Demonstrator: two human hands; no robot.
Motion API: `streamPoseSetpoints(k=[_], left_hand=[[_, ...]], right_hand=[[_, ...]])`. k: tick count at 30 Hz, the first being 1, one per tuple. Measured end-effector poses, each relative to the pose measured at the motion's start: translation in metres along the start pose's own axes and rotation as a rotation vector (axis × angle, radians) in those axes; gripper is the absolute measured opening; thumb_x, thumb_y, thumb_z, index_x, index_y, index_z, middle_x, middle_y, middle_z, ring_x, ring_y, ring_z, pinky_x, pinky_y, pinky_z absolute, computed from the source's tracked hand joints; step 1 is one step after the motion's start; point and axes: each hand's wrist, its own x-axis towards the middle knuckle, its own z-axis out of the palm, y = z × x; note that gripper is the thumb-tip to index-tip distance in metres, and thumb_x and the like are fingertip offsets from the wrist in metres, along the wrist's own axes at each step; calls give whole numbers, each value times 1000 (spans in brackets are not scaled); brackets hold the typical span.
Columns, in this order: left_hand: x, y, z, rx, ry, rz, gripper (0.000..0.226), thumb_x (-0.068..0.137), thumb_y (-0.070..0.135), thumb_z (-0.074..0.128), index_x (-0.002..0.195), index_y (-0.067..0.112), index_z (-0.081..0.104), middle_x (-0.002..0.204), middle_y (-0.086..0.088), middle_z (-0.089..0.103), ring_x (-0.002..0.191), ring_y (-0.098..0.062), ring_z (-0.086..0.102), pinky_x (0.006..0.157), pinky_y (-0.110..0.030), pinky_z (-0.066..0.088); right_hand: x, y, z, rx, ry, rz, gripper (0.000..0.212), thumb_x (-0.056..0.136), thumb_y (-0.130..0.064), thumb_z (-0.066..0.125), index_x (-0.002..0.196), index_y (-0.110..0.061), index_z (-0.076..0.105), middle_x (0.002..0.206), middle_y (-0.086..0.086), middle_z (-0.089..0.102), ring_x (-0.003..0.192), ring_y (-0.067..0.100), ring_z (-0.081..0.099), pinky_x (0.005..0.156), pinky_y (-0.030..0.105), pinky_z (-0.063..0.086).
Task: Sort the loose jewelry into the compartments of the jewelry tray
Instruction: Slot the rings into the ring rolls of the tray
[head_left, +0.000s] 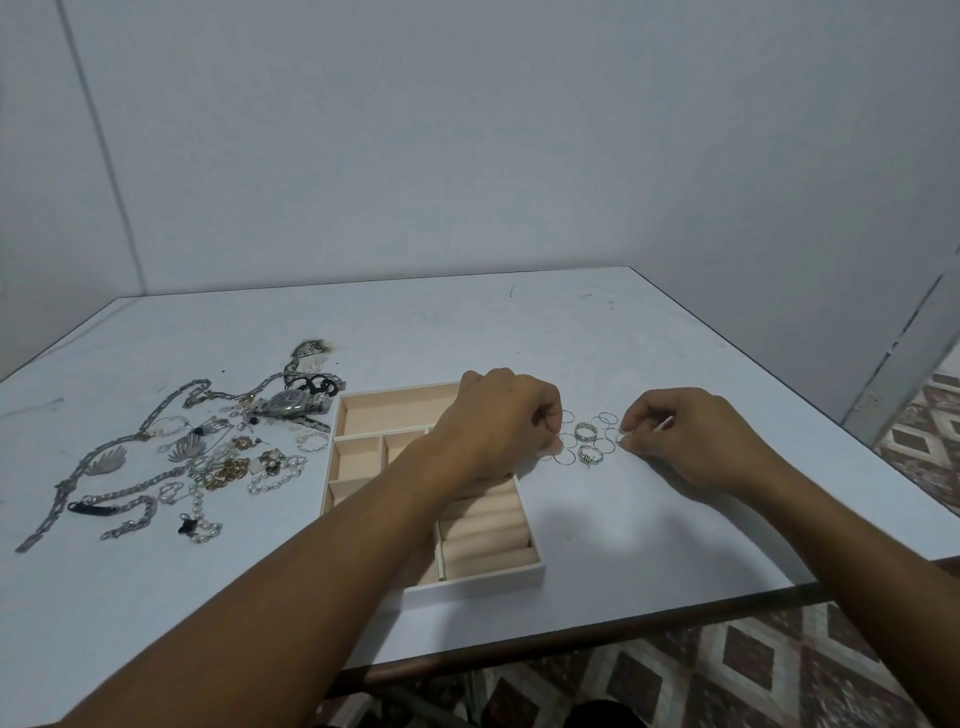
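Observation:
A beige jewelry tray (347, 417) with several compartments and ring rolls sits mid-table. Right of it lies a cluster of several thin silver rings (589, 441). My left hand (501, 415) reaches across the tray, fingers curled, pinching a thin ring at the cluster's left edge. My right hand (685, 441) pinches a thin ring at the cluster's right edge. A pile of loose jewelry (208, 452), with chains, pearls, earrings and a watch (291, 404), lies left of the tray.
The white table (571, 332) ends at a front edge near me and a right edge by a grey wall. Patterned floor tiles (753, 660) show beyond the table edge.

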Motion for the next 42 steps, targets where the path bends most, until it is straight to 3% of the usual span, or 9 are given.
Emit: streamPoseSetpoints(k=[6, 11, 16, 20, 27, 31, 34, 38, 42], left_hand=[[-4, -1, -8, -71, 10, -5, 6, 84, 21, 66, 80, 26, 67, 74, 14, 68, 86, -13, 60, 90, -38, 43], [-8, -2, -13, -68, 19, -6, 17, 87, 11, 59, 88, 24, 70, 87, 10, 73, 88, -12, 61, 86, -31, 44], [-10, -5, -15, -111, 22, -10, 13, 89, 15, 62, 93, 22, 71, 92, 9, 72, 91, -13, 62, 86, -29, 44], [-14, -7, -18, -156, 47, -5, 15, 89, 16, 61, 95, 23, 72, 95, 9, 72, 91, -10, 62, 86, -28, 46], [-23, -13, -29, -200, 72, -38, 14, 88, 13, 63, 94, 20, 73, 86, 10, 69, 81, -2, 59, 68, -1, 37], [-34, -22, -37, -234, 107, -83, 12, 87, 15, 64, 91, 22, 73, 85, 8, 70, 77, -1, 60, 67, 0, 37], [-44, -31, -43, -245, 122, -121, 13, 87, 14, 64, 89, 23, 73, 86, 8, 70, 73, 6, 57, 64, 1, 35], [-56, -43, -51, -231, 157, -166, 12, 87, 15, 66, 88, 24, 73, 86, 7, 72, 75, 3, 59, 64, 1, 35], [-66, -50, -58, -229, 174, -182, 10, 88, 19, 66, 87, 27, 72, 87, 8, 71, 64, 16, 54, 60, -1, 36]], right_hand=[[-3, -1, 0, -1, -3, -3, 11, 79, -20, 75, 74, -26, 68, 70, -6, 67, 71, 8, 61, 60, 16, 40], [-4, -4, -1, 7, -12, -3, 10, 79, -20, 75, 73, -25, 69, 71, 2, 66, 67, 10, 58, 60, 17, 41], [-3, -11, -6, 23, 2, -5, 11, 79, -21, 74, 71, -24, 68, 57, -10, 56, 53, 0, 50, 53, 10, 38], [-4, -18, -10, 60, -4, -27, 12, 79, -20, 75, 72, -23, 66, 56, -9, 55, 55, 6, 47, 56, 19, 37], [-4, -34, -7, 93, -50, -80, 12, 79, -22, 75, 72, -23, 66, 60, -5, 60, 60, 11, 53, 61, 25, 40], [-4, -48, -4, 126, -67, -112, 10, 80, -19, 74, 72, -22, 68, 55, -9, 60, 52, 2, 50, 57, 21, 39], [-2, -60, 2, 141, -90, -134, 9, 80, -19, 72, 71, -22, 70, 59, -7, 65, 56, 7, 55, 58, 21, 42], [2, -76, 12, 154, -114, -161, 10, 80, -19, 72, 72, -24, 71, 65, -8, 69, 58, 7, 58, 56, 16, 43], [5, -88, 22, 125, -115, -207, 11, 80, -19, 72, 72, -27, 71, 72, -6, 69, 65, 5, 60, 60, 17, 43]])
